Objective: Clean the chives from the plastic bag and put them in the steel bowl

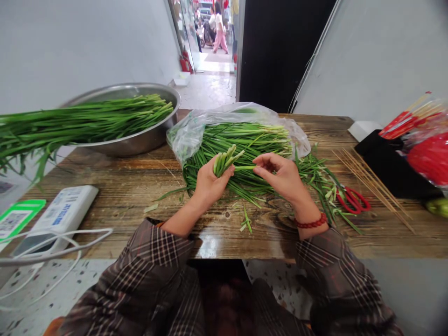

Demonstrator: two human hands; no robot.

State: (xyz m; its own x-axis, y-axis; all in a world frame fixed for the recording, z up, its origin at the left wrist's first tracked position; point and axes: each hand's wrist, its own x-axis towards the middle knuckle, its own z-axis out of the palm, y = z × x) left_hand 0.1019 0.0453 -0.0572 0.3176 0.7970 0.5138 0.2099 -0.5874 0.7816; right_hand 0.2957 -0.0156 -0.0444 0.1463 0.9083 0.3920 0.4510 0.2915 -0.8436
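table (122,224): brown wood, grain and dark knots visible.
- metal bowl (136,143), far left corner, with long green stalks (115,116) reaching out past its rim.
- clear plastic bag (189,135), middle of the far edge, open, more such stalks spilling from it.
- leafy trimmings (320,175), right of the bag; red-handled scissors (353,200) touching them.
- one small green scrap (247,220), toward the near edge.
- thin wooden sticks (374,186), loose, right of the scissors.
- black box (392,165), right side, holding red-and-clear packets (429,156).
- white device (66,210), left side, cable across it.
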